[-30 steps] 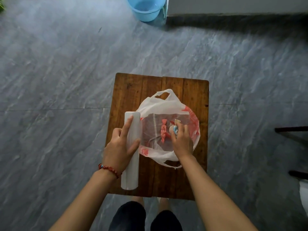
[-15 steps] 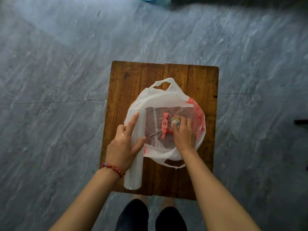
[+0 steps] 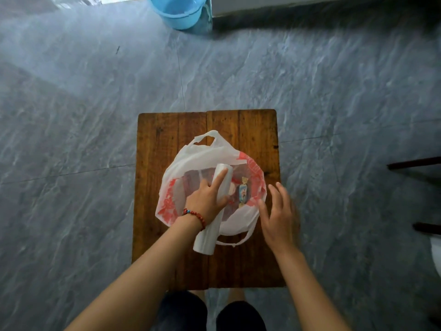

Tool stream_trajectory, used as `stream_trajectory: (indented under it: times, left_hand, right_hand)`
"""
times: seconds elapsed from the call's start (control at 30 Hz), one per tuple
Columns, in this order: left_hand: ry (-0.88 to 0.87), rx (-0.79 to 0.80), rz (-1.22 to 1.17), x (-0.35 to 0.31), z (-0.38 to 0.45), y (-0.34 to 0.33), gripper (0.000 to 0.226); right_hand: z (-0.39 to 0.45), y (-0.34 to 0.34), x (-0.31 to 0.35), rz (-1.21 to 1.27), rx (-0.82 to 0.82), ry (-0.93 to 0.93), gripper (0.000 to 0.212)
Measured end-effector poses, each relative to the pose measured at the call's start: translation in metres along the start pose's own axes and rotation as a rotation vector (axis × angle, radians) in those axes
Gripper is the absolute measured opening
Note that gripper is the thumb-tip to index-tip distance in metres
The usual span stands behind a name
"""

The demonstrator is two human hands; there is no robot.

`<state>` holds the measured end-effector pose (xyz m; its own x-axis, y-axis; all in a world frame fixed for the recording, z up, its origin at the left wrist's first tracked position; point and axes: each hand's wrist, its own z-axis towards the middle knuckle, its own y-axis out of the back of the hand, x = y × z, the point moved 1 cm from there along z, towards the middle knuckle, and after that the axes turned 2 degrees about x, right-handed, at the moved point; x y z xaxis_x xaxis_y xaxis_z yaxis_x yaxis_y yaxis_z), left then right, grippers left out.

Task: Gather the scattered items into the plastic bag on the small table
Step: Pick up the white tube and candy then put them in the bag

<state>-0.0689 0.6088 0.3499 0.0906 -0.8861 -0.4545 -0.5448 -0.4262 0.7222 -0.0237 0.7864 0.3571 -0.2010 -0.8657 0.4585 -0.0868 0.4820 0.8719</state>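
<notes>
A white plastic bag with red print (image 3: 205,154) lies spread open on the small wooden table (image 3: 167,130). My left hand (image 3: 206,201) grips a long white roll (image 3: 210,232) and holds it slanted over the bag's mouth, its far end above the bag's inside. A blue-wrapped candy (image 3: 243,193) lies inside the bag to the right of the roll. A red candy is mostly hidden behind the roll and my fingers. My right hand (image 3: 278,216) hovers with fingers spread just right of the bag, holding nothing.
A blue plastic bucket (image 3: 182,11) stands on the grey stone floor beyond the table, beside a pale wall base. Dark furniture legs (image 3: 415,163) reach in at the right edge. My knees show under the table's near edge.
My left hand has carried the white roll rightwards from the table's left side to over the bag. My right hand has let go of the blue candy inside the bag and drawn out to the right.
</notes>
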Motion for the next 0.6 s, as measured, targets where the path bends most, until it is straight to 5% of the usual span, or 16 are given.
stream_trajectory:
  times: [0.6]
  left_hand:
    - [-0.035, 0.066, 0.099, 0.031, 0.072, -0.063, 0.068]
  right_hand:
    - [-0.006, -0.023, -0.022, 0.040, -0.048, -0.070, 0.047]
